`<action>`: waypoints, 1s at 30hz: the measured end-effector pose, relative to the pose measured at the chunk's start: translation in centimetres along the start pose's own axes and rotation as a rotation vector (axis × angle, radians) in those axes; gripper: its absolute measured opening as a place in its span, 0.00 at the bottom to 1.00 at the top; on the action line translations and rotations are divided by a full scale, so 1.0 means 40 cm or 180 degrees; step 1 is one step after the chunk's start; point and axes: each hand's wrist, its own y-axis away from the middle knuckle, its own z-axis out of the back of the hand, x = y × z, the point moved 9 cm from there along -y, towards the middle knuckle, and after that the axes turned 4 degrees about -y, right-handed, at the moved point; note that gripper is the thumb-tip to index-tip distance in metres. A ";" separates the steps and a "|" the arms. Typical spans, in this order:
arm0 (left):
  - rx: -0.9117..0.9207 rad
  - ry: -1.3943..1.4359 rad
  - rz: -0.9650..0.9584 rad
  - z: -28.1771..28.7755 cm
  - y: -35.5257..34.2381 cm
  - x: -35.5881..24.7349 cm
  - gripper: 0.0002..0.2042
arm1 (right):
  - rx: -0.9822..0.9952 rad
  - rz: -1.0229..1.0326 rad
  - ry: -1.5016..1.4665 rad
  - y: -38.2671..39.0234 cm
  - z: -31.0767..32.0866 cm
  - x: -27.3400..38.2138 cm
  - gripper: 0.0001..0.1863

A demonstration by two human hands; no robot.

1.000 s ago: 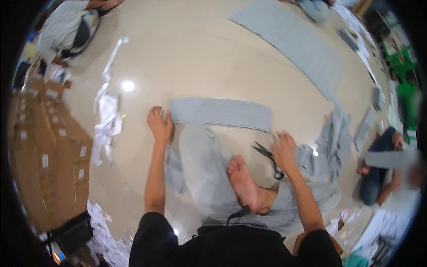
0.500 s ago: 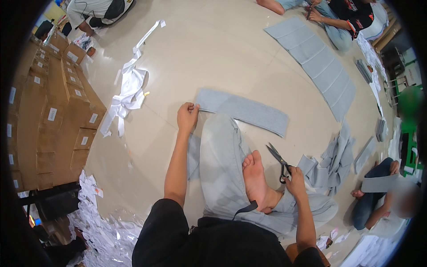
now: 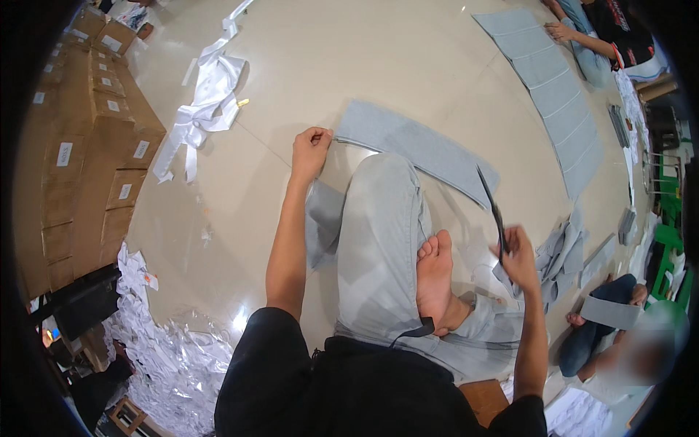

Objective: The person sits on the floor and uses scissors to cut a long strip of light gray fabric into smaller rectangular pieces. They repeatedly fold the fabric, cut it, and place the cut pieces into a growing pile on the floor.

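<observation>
A long grey fabric strip [image 3: 419,149] lies slantwise on the floor beyond my bent knee, its layers showing along the near edge. The thumb and fingers of my left hand [image 3: 312,151] pinch its left corner. My right hand [image 3: 520,255], slightly blurred, grips black-handled scissors [image 3: 496,210] by the handles. They look nearly edge-on, tips upward beside the strip's right end; whether the blades touch the fabric I cannot tell. Another grey fabric piece [image 3: 322,218] lies between my left forearm and my knee.
Crumpled grey fabric [image 3: 562,251] lies right of my right hand. A large lined grey panel [image 3: 546,80] stretches across the upper right, near another person. Cardboard boxes [image 3: 91,167] stand at left, near white cloth scraps [image 3: 211,91] and a white heap [image 3: 167,364].
My right hand has raised the scissors away from my foot toward the strip's right end, turning them more upright. My left hand keeps its pinch on the corner. The whole view has shifted.
</observation>
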 end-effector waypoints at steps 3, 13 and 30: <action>-0.0022 0.0085 0.0045 0.009 0.005 0.006 0.13 | -0.0067 0.0631 0.0824 -0.187 -0.016 0.232 0.28; -0.0011 0.0496 0.0006 0.010 0.004 0.009 0.13 | 0.1032 0.2034 0.2374 -0.510 -0.333 0.485 0.21; 0.0012 0.0605 0.0069 0.016 0.005 0.012 0.12 | 0.1376 0.2027 0.2650 -0.550 -0.452 0.482 0.22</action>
